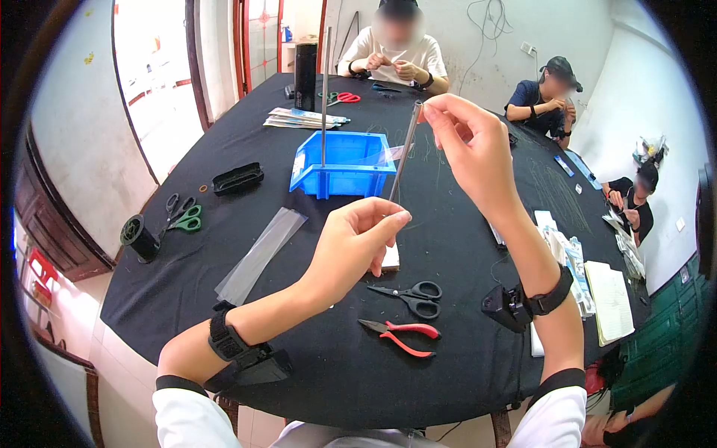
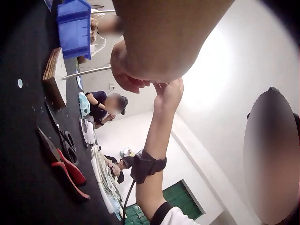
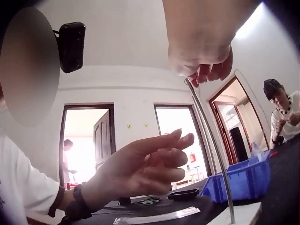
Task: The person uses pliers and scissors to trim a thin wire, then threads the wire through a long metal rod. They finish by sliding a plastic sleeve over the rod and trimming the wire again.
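Observation:
A thin metal rod (image 1: 404, 153) rises from a small layered wooden block (image 2: 57, 77) on the black table. Beside the rod's top is my right hand (image 1: 478, 153), thumb and index fingertips together right at the tip. Lower down, my left hand (image 1: 355, 243) hangs above the block, overlapping the rod's lower part in the head view. Its thumb lies against the curled index finger; in the right wrist view the left hand (image 3: 145, 164) stands apart from the rod. I cannot tell whether either hand pinches something fine. Black scissors (image 1: 414, 297) and red-handled pliers (image 1: 399, 336) lie below the hands.
Behind the rod stands a blue bin (image 1: 343, 179), with a second metal rod (image 1: 326, 89) rising by it. Clear plastic strips (image 1: 261, 250), green-handled scissors (image 1: 183, 215), a spool (image 1: 140, 237) and a black tray (image 1: 237, 179) lie left. Packets and a notebook (image 1: 609, 302) lie right. Other people sit around the table.

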